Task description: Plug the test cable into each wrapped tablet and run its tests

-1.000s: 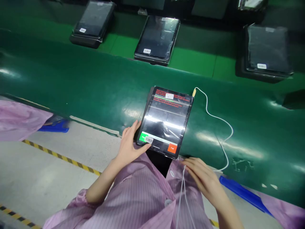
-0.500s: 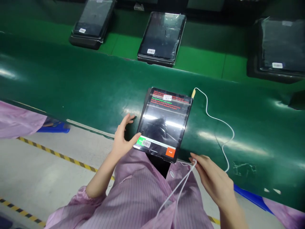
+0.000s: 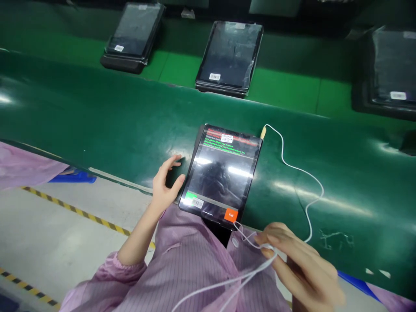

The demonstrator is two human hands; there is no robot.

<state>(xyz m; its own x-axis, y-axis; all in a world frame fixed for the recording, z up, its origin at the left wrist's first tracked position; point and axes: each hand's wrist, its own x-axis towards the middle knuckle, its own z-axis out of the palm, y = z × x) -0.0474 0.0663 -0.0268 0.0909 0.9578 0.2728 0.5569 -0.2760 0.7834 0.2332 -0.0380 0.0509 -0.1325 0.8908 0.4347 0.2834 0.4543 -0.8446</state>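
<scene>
A tablet [image 3: 224, 173] lies at the near edge of the green bench, its lit screen showing red and green text lines, a green box and an orange "Fail" box. A yellow plug [image 3: 263, 132] sits at its upper right corner, with a white earphone cable [image 3: 300, 169] curving away to the right. My left hand [image 3: 165, 184] is beside the tablet's left edge, fingers curved and apart, holding nothing. In front of my body, my right hand [image 3: 295, 260] pinches the white cable near where its strands meet. Loose strands hang from it across my pink striped smock.
Along the green conveyor [image 3: 175, 71] behind the bench lie a left tablet [image 3: 134, 34], a middle tablet [image 3: 230, 56] and a right tablet [image 3: 394, 69], film-covered and labelled. Blue seats [image 3: 73, 177] and pink sleeves show at both sides below the bench.
My left thumb has come off the tablet's screen edge. My right hand has moved lower and nearer me with the cable. More on-screen text is green now. The view has shifted slightly.
</scene>
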